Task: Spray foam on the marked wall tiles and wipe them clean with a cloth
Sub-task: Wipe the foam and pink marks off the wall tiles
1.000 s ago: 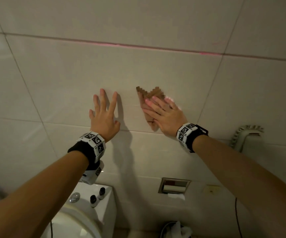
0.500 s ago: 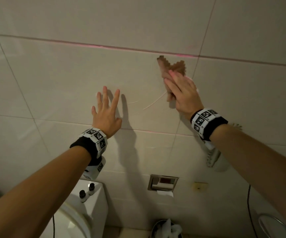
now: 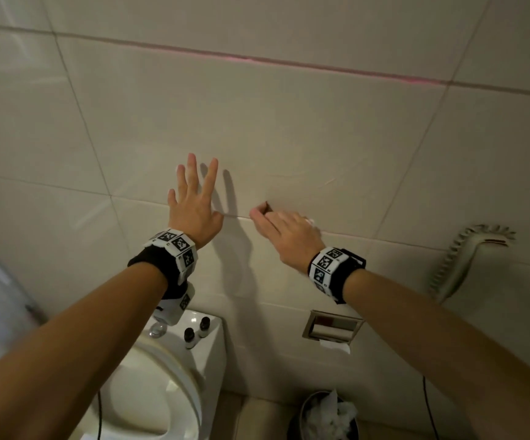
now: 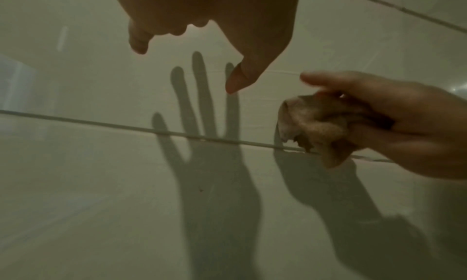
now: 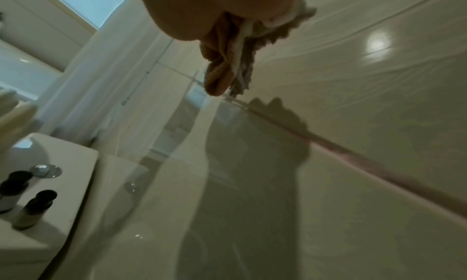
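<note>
The wall is large pale tiles [image 3: 289, 131] with a pink line [image 3: 320, 68] along the upper grout joint. My right hand [image 3: 284, 228] grips a bunched brown cloth [image 4: 318, 128] against the lower grout joint of the middle tile; from the head view only a corner of the cloth [image 3: 267, 206] shows past the fingers. In the right wrist view the cloth [image 5: 227, 64] hangs crumpled under the palm. My left hand [image 3: 193, 198] has its fingers spread just off the wall, left of the right hand, holding nothing. Faint wipe streaks [image 3: 327, 181] mark the tile.
Below stands a toilet [image 3: 149, 385] whose cistern top carries small dark-capped bottles [image 3: 197, 331]. A recessed paper holder [image 3: 332, 327] sits in the wall, a bin with crumpled paper [image 3: 327, 414] on the floor. A wall handset [image 3: 467, 258] hangs at right.
My right hand swept the cloth from the tile's upper right corner down and left to its lower joint, bunching it under the fingers. The left hand stayed spread near the wall.
</note>
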Tool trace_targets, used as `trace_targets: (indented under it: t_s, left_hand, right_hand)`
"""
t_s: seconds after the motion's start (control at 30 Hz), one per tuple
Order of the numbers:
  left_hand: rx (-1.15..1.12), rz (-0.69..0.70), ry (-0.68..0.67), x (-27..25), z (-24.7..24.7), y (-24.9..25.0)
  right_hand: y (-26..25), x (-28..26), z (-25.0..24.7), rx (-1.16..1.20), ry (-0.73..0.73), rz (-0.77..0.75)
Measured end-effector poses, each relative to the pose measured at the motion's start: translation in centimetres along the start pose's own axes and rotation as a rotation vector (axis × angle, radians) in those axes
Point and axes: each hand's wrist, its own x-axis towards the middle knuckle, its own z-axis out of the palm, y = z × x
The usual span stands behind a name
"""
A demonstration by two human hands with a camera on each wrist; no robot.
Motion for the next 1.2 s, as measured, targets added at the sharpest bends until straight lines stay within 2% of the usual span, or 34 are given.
trace_targets:
  t_s: [0.2, 0.53, 0.77, 0.9, 1.07, 1.2]
  left_hand:
    - [-0.018, 0.018, -0.006, 0.5, 0.1, -2.4]
    - [-0.034, 0.075, -0.021, 1.6, 1.6, -3.8]
    - [-0.014, 0.170, -0.010, 1.5, 2.9, -1.6]
    - [0.014, 0.198, -0.015, 1.6, 3.2, 0.3]
    - [0.039, 0.226, -0.021, 1.3, 3.9, 3.5]
    - [0.061, 0.241, -0.043, 1.0, 4.6, 5.9]
  right_hand:
    - [-2.0, 1.0, 2.9, -0.020, -0.210, 0.118]
    - [-1.9, 1.4, 4.7, -0.006, -0.479, 0.147]
    - [-1.6, 0.9, 3.3, -0.020, -0.554, 0.244]
    - [0.1, -1.9, 2.7, -0.078, -0.652, 0.247]
    - [2.3, -5.3, 0.7, -0.114, -0.720, 0.325]
    - [3.7, -7.3, -1.4, -0.137, -0.727, 0.338]
